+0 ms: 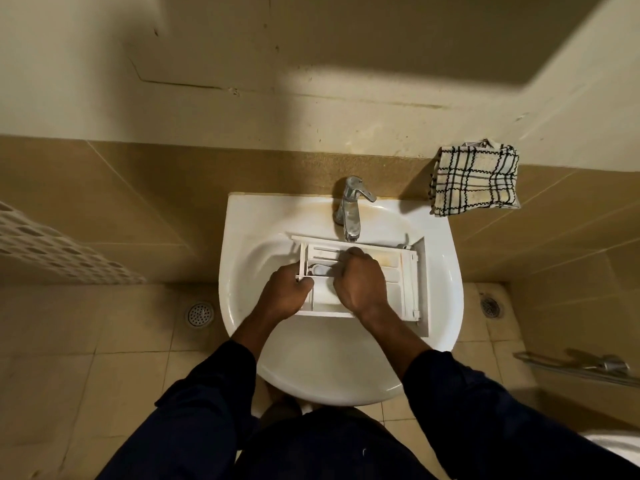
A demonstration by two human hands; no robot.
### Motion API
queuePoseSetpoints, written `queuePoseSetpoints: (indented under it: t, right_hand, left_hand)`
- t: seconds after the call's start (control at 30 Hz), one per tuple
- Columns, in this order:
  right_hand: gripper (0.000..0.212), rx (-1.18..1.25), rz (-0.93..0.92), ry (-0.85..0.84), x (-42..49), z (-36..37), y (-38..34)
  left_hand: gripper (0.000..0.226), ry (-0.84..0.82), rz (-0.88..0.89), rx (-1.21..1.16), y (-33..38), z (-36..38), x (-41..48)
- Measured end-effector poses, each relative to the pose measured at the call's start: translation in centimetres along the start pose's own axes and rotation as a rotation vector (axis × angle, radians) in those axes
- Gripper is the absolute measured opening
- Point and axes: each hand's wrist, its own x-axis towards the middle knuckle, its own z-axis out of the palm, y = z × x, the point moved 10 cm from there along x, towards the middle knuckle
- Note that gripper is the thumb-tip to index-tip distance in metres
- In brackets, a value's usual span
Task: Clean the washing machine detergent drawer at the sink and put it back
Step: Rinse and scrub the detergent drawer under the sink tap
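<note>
Detergent drawer (391,268), lying across sink (242,237) under tap (351,216): left hand (287,292) grip clamped on its left wall, right hand (363,282) curled inside, grip's contents untellable; advisably brace firmly, scrub each corner.

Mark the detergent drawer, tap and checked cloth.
detergent drawer (401,268), head view, bare compartment near its right end.
tap (351,216), head view, spout body.
checked cloth (476,178), head view, middle of the fabric.

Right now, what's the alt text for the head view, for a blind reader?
Two bare hands work on a white plastic detergent drawer lying in a white ceramic sink under a chrome tap: the left hand grips its left wall, the right hand is curled over its middle compartments. A black-and-white checked cloth hangs at right.
</note>
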Motion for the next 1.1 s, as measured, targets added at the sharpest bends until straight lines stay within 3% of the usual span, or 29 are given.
queuePoseSetpoints:
  t: [0.13,0.27,0.33,0.47,0.53,0.63,0.83,0.93,1.03,1.1]
  right_hand:
    - [0.052,-0.134,-0.135,0.009,-0.4,-1.1,1.3]
    - [0.064,-0.282,-0.041,-0.047,-0.7,-2.1,4.3]
    - [0.068,-0.234,-0.01,-0.061,-0.8,-1.4,3.1]
    - [0.046,-0.018,-0.1,0.04,-1.0,-0.9,-1.6]
    - [0.051,0.001,-0.118,0.077,-1.2,-1.1,-2.6]
    - [0.069,-0.072,-0.124,-0.064,-1.1,0.3,-2.3]
    - [0.084,-0.213,0.131,-0.179,-1.7,0.3,7.0]
    - [0.09,-0.267,0.174,-0.191,-1.8,1.0,7.5]
    - [0.078,-0.15,0.174,-0.165,-1.2,1.2,4.9]
    - [0.062,-0.041,0.058,-0.089,-0.7,0.4,2.0]
  left_hand:
    - [0.042,0.056,0.0,-0.006,-0.8,-1.8,-0.3]
    - [0.042,0.026,-0.011,-0.037,-0.9,-1.7,-0.4]
    - [0.036,0.003,-0.034,-0.045,-0.6,-1.0,-0.5]
    - [0.024,-0.076,-0.128,-0.201,-0.2,1.1,-0.8]
    - [0.022,-0.123,-0.165,-0.255,-0.3,2.0,-0.7]
    - [0.02,-0.124,-0.186,-0.278,-0.2,1.9,-1.0]
    - [0.024,-0.056,-0.265,-0.331,-1.7,0.1,-1.7]
    - [0.027,-0.087,-0.274,-0.315,-1.7,0.1,-1.9]
    - [0.027,-0.083,-0.274,-0.307,-1.2,0.3,-2.1]
    - [0.028,-0.059,-0.272,-0.298,-0.9,0.3,-2.2]
